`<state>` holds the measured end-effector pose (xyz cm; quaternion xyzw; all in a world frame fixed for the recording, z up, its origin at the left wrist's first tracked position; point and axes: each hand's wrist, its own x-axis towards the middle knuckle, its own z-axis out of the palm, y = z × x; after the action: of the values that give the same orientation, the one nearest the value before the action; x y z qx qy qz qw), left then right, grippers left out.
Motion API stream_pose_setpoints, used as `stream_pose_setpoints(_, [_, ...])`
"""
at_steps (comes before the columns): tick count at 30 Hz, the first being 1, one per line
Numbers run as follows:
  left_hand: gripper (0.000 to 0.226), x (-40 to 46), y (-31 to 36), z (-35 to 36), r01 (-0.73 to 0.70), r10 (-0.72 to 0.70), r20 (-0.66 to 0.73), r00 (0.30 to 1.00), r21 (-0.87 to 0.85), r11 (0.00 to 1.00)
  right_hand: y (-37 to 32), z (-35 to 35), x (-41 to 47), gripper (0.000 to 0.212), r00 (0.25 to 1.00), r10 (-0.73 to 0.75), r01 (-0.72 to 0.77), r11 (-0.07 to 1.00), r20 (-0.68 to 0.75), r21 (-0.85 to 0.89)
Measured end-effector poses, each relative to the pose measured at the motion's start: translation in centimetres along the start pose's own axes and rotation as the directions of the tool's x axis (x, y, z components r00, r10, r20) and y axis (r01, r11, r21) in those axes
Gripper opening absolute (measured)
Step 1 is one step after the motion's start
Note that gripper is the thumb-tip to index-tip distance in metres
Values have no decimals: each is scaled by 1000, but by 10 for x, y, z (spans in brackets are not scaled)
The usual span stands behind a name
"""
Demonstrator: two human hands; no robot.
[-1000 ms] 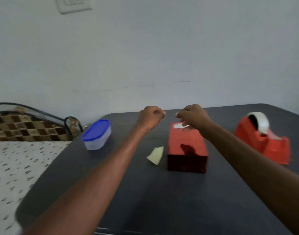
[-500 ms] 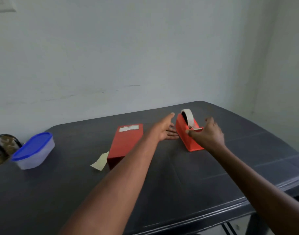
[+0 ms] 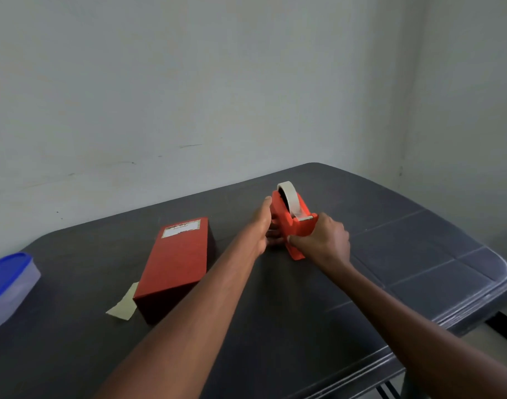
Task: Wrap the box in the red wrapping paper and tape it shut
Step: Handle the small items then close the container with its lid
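Note:
The box (image 3: pixel 176 263), covered in red wrapping paper with a pale label at its far end, lies on the dark table (image 3: pixel 405 254) left of centre. To its right stands a red tape dispenser (image 3: pixel 292 220) with a pale roll of tape (image 3: pixel 288 194). My left hand (image 3: pixel 265 226) rests flat against the dispenser's left side, fingers straight. My right hand (image 3: pixel 323 240) curls around the dispenser's near end, by the cutter; whether it pinches a strip of tape is hidden.
A pale scrap of paper (image 3: pixel 122 305) lies at the box's near left corner. A clear tub with a blue lid (image 3: pixel 7 286) sits at the left edge. The table's rounded right edge (image 3: pixel 477 300) drops off close by; a wall stands behind.
Both hands left the box and went right to the tape dispenser. My left hand now presses its side and my right hand has closed on its near end. The view swung right.

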<state>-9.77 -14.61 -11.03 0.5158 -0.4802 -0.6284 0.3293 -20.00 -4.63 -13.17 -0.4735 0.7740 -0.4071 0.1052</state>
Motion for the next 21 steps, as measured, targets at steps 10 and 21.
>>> stream_pose_setpoints(10, [65,33,25,46,-3,5,82,997,-15,1000,29,-15,64,54,997,48,-45,997,-55,54])
stream_pose_setpoints(21, [68,74,37,94,-23,32,127,991,-67,997,61,-31,128,49,996,67,-67,998,-57,2])
